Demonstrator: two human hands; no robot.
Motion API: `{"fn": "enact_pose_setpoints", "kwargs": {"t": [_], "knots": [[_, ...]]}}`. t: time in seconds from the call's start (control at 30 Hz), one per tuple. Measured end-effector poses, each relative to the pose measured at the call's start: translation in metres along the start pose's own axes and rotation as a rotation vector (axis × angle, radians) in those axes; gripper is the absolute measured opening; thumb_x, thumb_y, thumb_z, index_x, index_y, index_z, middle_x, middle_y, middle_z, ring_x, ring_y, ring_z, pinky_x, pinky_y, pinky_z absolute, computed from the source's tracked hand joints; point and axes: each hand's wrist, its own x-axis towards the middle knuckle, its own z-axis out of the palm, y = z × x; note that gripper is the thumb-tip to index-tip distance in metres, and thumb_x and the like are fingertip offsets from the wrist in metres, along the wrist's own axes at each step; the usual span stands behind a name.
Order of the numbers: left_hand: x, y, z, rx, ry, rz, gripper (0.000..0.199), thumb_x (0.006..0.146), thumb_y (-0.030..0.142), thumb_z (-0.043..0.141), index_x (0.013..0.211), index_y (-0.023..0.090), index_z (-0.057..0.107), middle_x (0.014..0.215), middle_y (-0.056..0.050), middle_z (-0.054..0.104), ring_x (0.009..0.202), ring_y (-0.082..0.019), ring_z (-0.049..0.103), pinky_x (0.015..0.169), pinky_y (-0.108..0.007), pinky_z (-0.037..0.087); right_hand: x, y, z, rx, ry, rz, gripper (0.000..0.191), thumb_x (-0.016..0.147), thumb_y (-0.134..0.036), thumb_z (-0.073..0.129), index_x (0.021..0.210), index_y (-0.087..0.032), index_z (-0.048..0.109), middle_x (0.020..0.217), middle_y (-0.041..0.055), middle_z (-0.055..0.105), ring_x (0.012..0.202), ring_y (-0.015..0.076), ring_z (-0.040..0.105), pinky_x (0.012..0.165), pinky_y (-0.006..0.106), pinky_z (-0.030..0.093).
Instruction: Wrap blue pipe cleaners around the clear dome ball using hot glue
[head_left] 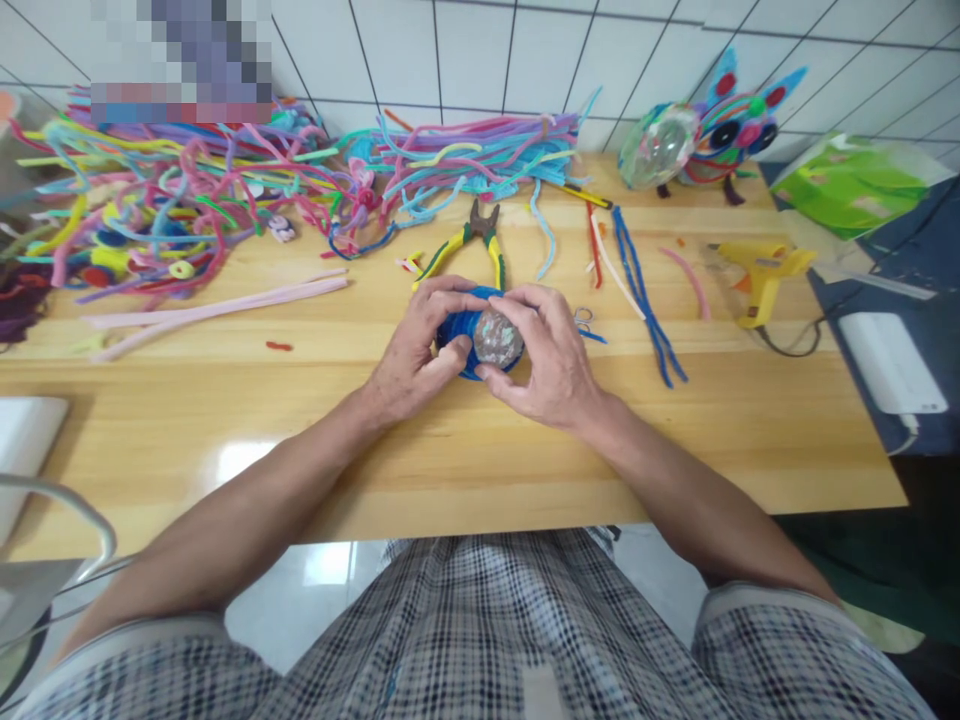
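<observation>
Between my hands is a round piece wound from blue pipe cleaners (459, 326), close above the wooden table. My left hand (421, 350) grips its left side, with the thumb bent onto the blue coil. A clear, glittery round piece (498, 338) lies against the right part of the blue coil. The fingers and thumb of my right hand (553, 352) curve around this clear piece from the right. Whether the two pieces are joined cannot be seen. Just beyond my hands, pliers (480, 232) with yellow-green handles lie with their jaws pointing away.
Heaps of coloured pipe cleaners (187, 210) run along the tiled wall. Blue pipe cleaners (646, 300), a yellow glue gun (765, 275) and a pipe-cleaner animal figure (731, 135) are to the right. Pink strips (225, 305) lie left. A white power bank (892, 362) sits beyond the table's right edge.
</observation>
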Motion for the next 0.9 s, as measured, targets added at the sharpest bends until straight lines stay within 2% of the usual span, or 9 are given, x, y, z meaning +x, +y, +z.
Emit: {"fn": "enact_pose_setpoints", "kwargs": {"t": [0.17,0.33,0.5,0.73,0.9], "knots": [[0.001,0.002,0.0,0.009,-0.003,0.011,0.037,0.118,0.052,0.052,0.144,0.029,0.064,0.149,-0.015,0.065,0.147,-0.032,0.061,0.127,-0.058,0.054,-0.002,-0.001,0.0,0.005,0.05,-0.05,0.076,0.091,-0.031,0.079,0.161,-0.021,0.052,0.15,0.0213,0.061,0.139,0.0423,0.063,0.116,0.066,0.057],[0.001,0.003,0.0,0.005,-0.004,0.032,0.037,0.119,0.05,0.05,0.145,0.027,0.063,0.149,-0.014,0.064,0.148,-0.03,0.061,0.126,-0.055,0.054,-0.004,0.0,0.001,0.012,0.055,-0.047,0.081,0.089,-0.031,0.079,0.164,-0.024,0.049,0.151,0.0199,0.061,0.138,0.0433,0.062,0.113,0.068,0.058],[0.001,0.004,-0.001,0.028,-0.025,0.016,0.039,0.12,0.052,0.048,0.146,0.027,0.062,0.149,-0.014,0.066,0.147,-0.03,0.061,0.126,-0.056,0.053,-0.004,-0.002,0.003,0.012,0.06,-0.03,0.083,0.089,-0.033,0.08,0.165,-0.027,0.048,0.152,0.0192,0.06,0.138,0.0442,0.063,0.112,0.07,0.06],[-0.001,0.003,0.003,0.01,0.008,0.018,0.039,0.119,0.051,0.048,0.147,0.028,0.062,0.15,-0.014,0.066,0.146,-0.031,0.061,0.126,-0.057,0.053,-0.002,-0.006,0.006,0.027,0.098,-0.02,0.079,0.091,-0.028,0.077,0.165,-0.027,0.048,0.15,0.0193,0.061,0.139,0.0425,0.065,0.113,0.069,0.061],[-0.003,0.003,0.008,0.002,0.057,0.03,0.038,0.119,0.051,0.051,0.148,0.03,0.061,0.151,-0.013,0.063,0.146,-0.032,0.06,0.126,-0.058,0.053,0.0,0.004,0.003,0.007,0.104,-0.099,0.077,0.092,-0.032,0.076,0.164,-0.027,0.05,0.152,0.0192,0.06,0.141,0.0416,0.065,0.113,0.067,0.063]]}}
